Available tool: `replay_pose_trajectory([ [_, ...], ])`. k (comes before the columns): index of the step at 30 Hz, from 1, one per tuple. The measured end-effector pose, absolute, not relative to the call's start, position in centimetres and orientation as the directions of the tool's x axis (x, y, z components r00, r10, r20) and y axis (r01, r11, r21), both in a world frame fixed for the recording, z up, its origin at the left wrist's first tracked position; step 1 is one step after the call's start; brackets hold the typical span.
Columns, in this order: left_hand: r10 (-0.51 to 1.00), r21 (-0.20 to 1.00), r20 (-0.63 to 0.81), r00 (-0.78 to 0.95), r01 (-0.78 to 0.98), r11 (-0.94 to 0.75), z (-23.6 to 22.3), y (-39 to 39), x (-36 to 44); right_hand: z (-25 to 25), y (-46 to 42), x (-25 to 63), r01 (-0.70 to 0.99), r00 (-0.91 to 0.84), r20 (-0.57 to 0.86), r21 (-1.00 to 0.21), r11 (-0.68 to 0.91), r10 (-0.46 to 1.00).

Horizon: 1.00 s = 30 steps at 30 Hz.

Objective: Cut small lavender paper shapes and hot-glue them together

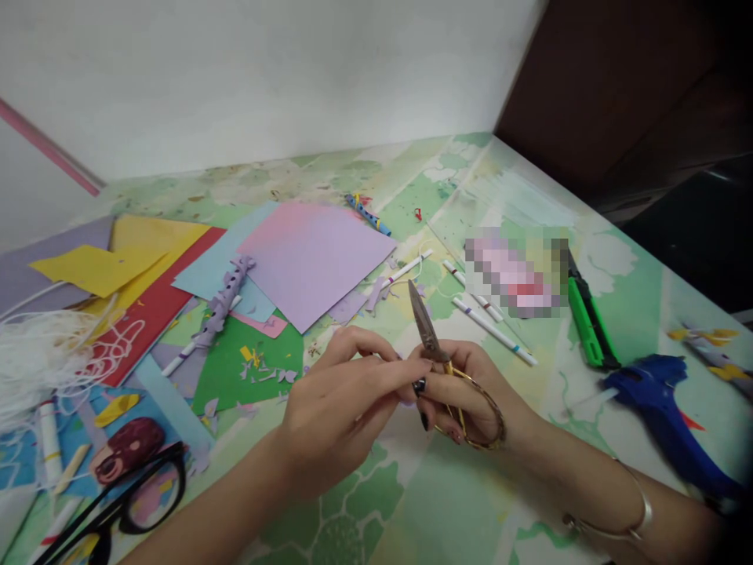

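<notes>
Scissors point(424, 320) with dark blades and gold handles are held in my right hand point(474, 384), its fingers through the loops. The blades look closed and point up and away. My left hand point(338, 408) meets the right at the fingertips, its fingers bent and pressed together. A trace of purple shows between the two hands, but my fingers hide what it is. Beyond my left hand lies a sheet of lilac paper point(318, 259). White markers point(494, 331) lie just past the scissors.
At left are coloured paper, a heap of white string point(64, 361), a curly purple paper strip on a marker point(223, 306) and black glasses point(126, 502). A green cutter point(588, 322) and a blue glue gun point(664, 424) lie at right. A white wall point(294, 86) stands behind.
</notes>
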<state>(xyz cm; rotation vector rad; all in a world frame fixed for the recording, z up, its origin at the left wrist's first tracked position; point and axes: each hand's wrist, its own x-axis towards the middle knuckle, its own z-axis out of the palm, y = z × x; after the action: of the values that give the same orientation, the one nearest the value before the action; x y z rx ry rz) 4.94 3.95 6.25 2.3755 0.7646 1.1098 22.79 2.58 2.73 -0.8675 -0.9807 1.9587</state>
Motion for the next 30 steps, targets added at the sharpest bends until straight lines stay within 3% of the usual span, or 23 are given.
replay_pose_trajectory([
  [6, 0.767, 0.729, 0.498, 0.404, 0.284, -0.623, 5.2, 3.9, 5.3, 2.3, 2.4, 22.4, -0.369, -0.372, -0.224, -0.855, -0.365, 0.901],
  [10, 0.939, 0.951, 0.074, 0.336, 0.259, -0.167, 4.4, 4.4, 5.7, 1.8, 2.6, 22.2, -0.379, -0.157, -0.238, -0.881, -0.281, 0.958],
  [12, 0.93, 0.983, -0.131, 0.342, 0.168, 0.077, 4.1, 4.6, 6.0, 1.7, 2.6, 22.1, -0.362, -0.08, -0.244, -0.896, -0.256, 0.967],
  [14, 0.91, 0.975, -0.22, 0.352, 0.08, 0.205, 4.1, 4.5, 6.3, 1.7, 2.5, 22.0, -0.319, -0.055, -0.24, -0.916, -0.245, 0.969],
  [23, 0.941, 0.974, -0.189, 0.281, -0.07, 0.217, 4.5, 3.9, 6.7, 2.2, 2.0, 22.1, -0.075, -0.029, -0.144, -0.986, -0.146, 0.989],
  [26, 0.96, 0.969, -0.164, 0.228, -0.145, 0.2, 4.6, 4.0, 6.3, 2.5, 2.1, 22.7, 0.155, 0.005, 0.008, -0.988, 0.007, 1.0],
  [30, 0.972, 0.957, -0.148, 0.183, -0.222, 0.187, 5.1, 4.1, 5.7, 2.8, 1.9, 23.0, 0.475, -0.075, 0.28, -0.834, 0.281, 0.957],
])
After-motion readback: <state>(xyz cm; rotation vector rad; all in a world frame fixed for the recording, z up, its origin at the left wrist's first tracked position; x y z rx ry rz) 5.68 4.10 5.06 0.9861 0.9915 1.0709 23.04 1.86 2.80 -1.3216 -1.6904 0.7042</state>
